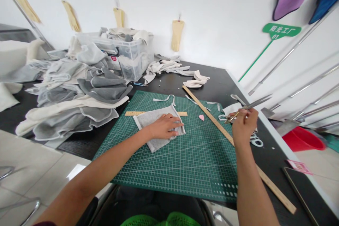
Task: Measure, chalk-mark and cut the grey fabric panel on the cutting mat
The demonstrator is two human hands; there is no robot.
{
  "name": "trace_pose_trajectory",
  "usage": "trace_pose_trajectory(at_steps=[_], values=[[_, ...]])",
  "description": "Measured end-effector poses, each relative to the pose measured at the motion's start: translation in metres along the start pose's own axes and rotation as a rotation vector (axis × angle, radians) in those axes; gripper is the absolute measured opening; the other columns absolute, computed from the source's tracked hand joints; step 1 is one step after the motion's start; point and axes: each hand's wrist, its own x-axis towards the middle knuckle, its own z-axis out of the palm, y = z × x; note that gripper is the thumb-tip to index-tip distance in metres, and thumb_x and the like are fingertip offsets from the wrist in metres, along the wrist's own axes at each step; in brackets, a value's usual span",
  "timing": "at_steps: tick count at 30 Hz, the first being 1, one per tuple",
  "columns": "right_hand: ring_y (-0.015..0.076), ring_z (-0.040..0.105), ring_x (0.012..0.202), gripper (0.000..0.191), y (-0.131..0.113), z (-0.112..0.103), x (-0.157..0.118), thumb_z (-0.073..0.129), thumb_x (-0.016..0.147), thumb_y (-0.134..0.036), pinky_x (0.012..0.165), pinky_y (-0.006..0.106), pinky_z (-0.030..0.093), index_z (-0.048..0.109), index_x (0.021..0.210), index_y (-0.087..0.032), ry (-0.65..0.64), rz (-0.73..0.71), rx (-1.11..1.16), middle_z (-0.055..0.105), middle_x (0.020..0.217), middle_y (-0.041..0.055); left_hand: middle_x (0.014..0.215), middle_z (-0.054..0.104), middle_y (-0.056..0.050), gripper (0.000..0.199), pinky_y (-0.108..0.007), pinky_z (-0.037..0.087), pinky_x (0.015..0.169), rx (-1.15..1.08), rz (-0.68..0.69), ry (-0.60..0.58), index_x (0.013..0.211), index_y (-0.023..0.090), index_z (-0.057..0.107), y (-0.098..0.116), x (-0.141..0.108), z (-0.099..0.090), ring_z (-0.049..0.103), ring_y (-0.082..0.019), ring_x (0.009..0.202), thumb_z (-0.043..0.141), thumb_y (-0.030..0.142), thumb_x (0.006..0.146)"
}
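Observation:
On the green cutting mat (164, 169) lies a grey fabric piece (148, 122) with pale, raised edges. My left hand (166, 126) rests flat on its right part, fingers stretched out, covering some of the cloth. Beneath the fabric runs a short wooden ruler (182, 113), its two ends showing. Off to the right, my right hand (245, 120) is closed around metal scissors (258, 101), held above the table's right side with the blades pointing away to the right. Pale fabric scraps (231, 109) lie just beyond that hand. Also on the mat is a pink chalk piece (201, 117).
A long wooden ruler (219, 127) crosses the mat's right side diagonally. Light-handled scissors (256, 141) and a phone (309, 194) lie at the right. Heaped grey cloths (63, 77) and a clear plastic bin (129, 58) stand left. Fabric strips (169, 67) lie behind.

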Motion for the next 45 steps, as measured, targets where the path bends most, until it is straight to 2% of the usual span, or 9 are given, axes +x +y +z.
trace_pose_trajectory(at_steps=[4,8,11,15,24,28,32,41,45], values=[[0.0133,0.062,0.054,0.042,-0.036,0.023,-0.024,0.052,0.095,-0.063,0.046,0.024,0.048,0.046,0.115,-0.027,-0.153,0.218,0.591,0.067,0.085,-0.0011,0.146,0.057,-0.001,0.052,-0.041,0.035,0.109,-0.112,0.036,-0.047,0.139,0.032,0.057,-0.011,-0.002,-0.009,0.047,-0.028,0.131,0.069,0.042,0.089],[0.0096,0.057,0.048,0.044,-0.067,0.039,-0.058,0.062,0.09,-0.063,0.034,0.016,0.034,0.056,0.111,-0.024,-0.612,0.499,0.758,0.066,0.077,-0.0026,0.141,0.061,0.0,0.041,-0.037,0.035,0.11,-0.165,0.037,-0.073,0.121,0.028,0.069,-0.027,-0.006,-0.021,0.051,-0.026,0.129,0.077,0.034,0.082],[0.0142,0.067,0.06,0.046,-0.079,0.043,-0.078,0.067,0.089,-0.055,0.042,0.021,0.046,0.061,0.119,-0.02,-1.01,0.618,0.753,0.072,0.09,0.005,0.12,0.071,-0.001,0.016,-0.034,0.04,0.105,-0.148,0.016,-0.033,0.098,0.023,0.075,-0.032,-0.008,-0.027,0.06,-0.022,0.112,0.072,0.027,0.084],[0.0181,0.072,0.085,0.05,-0.085,0.046,-0.095,0.077,0.086,-0.039,0.062,0.025,0.054,0.061,0.129,-0.02,-1.249,0.605,0.905,0.071,0.111,0.0102,0.091,0.071,-0.003,0.005,-0.033,0.044,0.094,-0.039,-0.034,0.014,0.081,0.02,0.072,-0.026,-0.006,-0.027,0.062,-0.021,0.097,0.071,0.025,0.083],[0.0156,0.069,0.086,0.072,-0.088,0.047,-0.099,0.089,0.072,-0.025,0.072,0.026,0.054,0.057,0.137,-0.024,-1.331,0.684,1.056,0.069,0.116,0.0082,0.113,0.068,-0.005,0.02,-0.037,0.044,0.091,0.0,-0.007,0.038,0.105,0.025,0.074,-0.015,0.001,-0.013,0.059,-0.023,0.102,0.062,0.039,0.094],[0.0075,0.06,0.065,0.061,-0.088,0.048,-0.1,0.089,0.073,-0.039,0.057,0.019,0.048,0.064,0.126,-0.022,-1.304,0.657,1.064,0.066,0.103,0.0026,0.113,0.064,-0.007,0.027,-0.039,0.044,0.09,0.099,-0.038,0.058,0.115,0.026,0.071,-0.008,0.001,-0.008,0.058,-0.025,0.101,0.059,0.041,0.096],[0.0062,0.051,0.05,0.057,-0.086,0.049,-0.099,0.064,0.085,-0.07,0.045,0.019,0.041,0.064,0.115,-0.022,-1.231,0.714,1.061,0.065,0.088,0.0006,0.12,0.06,-0.009,0.037,-0.042,0.044,0.092,0.187,-0.058,0.078,0.126,0.028,0.065,0.004,0.0,-0.003,0.056,-0.027,0.103,0.057,0.048,0.096],[0.016,0.065,0.069,0.069,-0.09,0.047,-0.092,0.057,0.078,-0.084,0.057,0.025,0.053,0.058,0.119,-0.028,-1.057,0.81,1.136,0.071,0.09,0.0022,0.139,0.056,-0.012,0.045,-0.046,0.037,0.108,0.069,0.008,0.064,0.136,0.022,0.058,0.011,0.005,0.011,0.051,-0.03,0.127,0.048,0.049,0.101],[0.017,0.067,0.073,0.064,-0.088,0.047,-0.089,0.056,0.082,-0.081,0.063,0.026,0.055,0.056,0.119,-0.029,-1.027,0.848,1.156,0.068,0.082,-0.0004,0.16,0.039,-0.008,0.063,-0.055,0.028,0.117,-0.018,0.049,-0.056,0.151,0.03,0.044,0.0,0.004,0.006,0.032,-0.037,0.148,0.06,0.052,0.094]])
